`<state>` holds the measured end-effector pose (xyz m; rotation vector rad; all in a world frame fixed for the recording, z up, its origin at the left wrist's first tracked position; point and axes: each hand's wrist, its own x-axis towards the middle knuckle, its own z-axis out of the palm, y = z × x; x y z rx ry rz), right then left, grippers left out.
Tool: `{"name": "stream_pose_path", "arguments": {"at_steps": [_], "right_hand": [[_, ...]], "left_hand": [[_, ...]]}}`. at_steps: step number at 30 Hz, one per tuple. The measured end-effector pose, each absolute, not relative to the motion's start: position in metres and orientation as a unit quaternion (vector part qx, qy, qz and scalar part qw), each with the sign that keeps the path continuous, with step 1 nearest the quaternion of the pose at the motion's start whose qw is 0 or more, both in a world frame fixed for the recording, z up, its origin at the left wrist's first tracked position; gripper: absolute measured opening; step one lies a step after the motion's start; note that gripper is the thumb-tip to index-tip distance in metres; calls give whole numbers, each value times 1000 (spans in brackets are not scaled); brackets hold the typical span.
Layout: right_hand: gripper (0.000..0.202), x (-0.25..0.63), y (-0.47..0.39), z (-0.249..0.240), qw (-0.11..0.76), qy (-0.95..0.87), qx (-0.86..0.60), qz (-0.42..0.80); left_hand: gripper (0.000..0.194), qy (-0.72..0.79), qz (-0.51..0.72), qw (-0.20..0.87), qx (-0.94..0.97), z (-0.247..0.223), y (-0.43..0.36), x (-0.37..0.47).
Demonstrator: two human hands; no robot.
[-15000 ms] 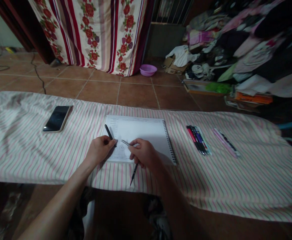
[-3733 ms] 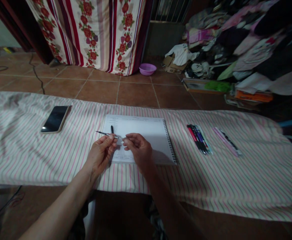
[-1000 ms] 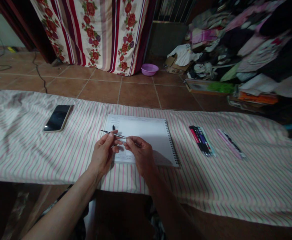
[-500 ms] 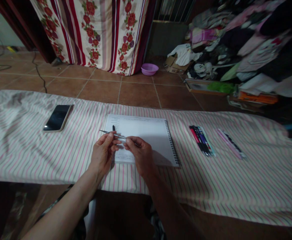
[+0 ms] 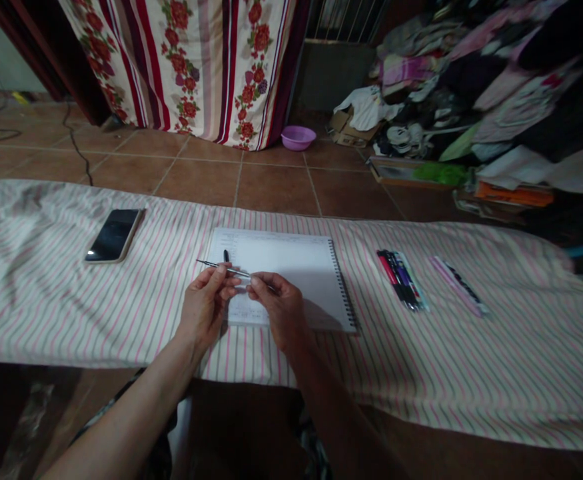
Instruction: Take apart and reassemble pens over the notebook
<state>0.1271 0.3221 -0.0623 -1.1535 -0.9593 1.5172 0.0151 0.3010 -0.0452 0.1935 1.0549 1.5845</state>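
Note:
A slim pen [image 5: 238,273] with a dark, thin end pointing left is held crosswise above the notebook. My left hand [image 5: 208,297] is closed, pinching the pen near its dark end between thumb and fingers. The other end sits in my right hand [image 5: 280,300], also closed, its fingertips covering that part. Under both hands lies an open spiral notebook [image 5: 291,257], with faint writing along its left and top edges and coils on the right. Just beyond my left fingertips a small black piece [image 5: 226,256], like a pen cap, shows against the page.
A phone [image 5: 114,237] lies to the left on the striped cloth [image 5: 171,227]. Several pens [image 5: 398,280] and a pink and a dark pen [image 5: 458,287] lie right of the notebook. Beyond are a purple basin [image 5: 298,138], a floral curtain [image 5: 191,73] and piled clothes [image 5: 516,100].
Both hands keep the same hold on the pen, with barely any movement. The whole view has shifted very slightly.

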Motion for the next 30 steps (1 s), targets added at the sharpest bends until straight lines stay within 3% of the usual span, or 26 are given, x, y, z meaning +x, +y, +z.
{"name": "stream_pose_path", "arguments": {"at_steps": [30], "right_hand": [[18, 127, 323, -61, 489, -380, -474, 626]], "left_hand": [[14, 427, 691, 579, 67, -46, 303, 19]]}}
